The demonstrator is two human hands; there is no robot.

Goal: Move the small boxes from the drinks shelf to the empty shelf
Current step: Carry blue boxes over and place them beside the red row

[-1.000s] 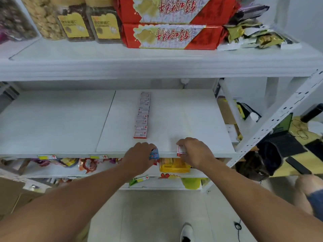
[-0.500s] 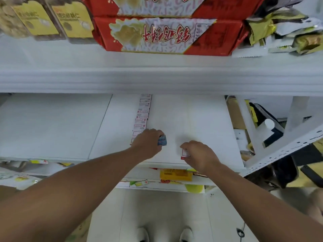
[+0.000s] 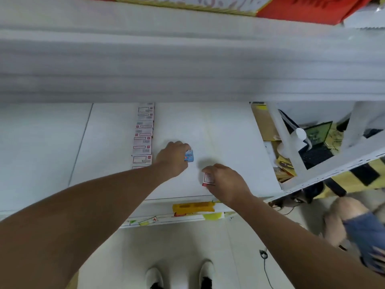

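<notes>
On the white shelf board point(image 3: 229, 138) lies a straight row of small white-and-red boxes point(image 3: 143, 136), running from the back toward the front edge. My left hand point(image 3: 174, 157) is just right of that row and grips a small blue-and-white box point(image 3: 189, 157) over the board. My right hand point(image 3: 226, 181) is nearer the front edge and holds a small white box with red trim point(image 3: 207, 178), standing upright on or just above the board. The upper shelf hides the far end of the row.
The blurred edge of the upper shelf point(image 3: 187, 65) fills the top, with a red carton point(image 3: 291, 9) on it. A yellow item point(image 3: 193, 206) sits on the shelf below. A slanted white upright point(image 3: 325, 170) and clutter stand at the right, where another person's leg point(image 3: 354, 224) shows.
Both hands have moved farther in over the shelf board with their boxes. The camera has tilted down, so the upper shelf edge now covers more of the view.
</notes>
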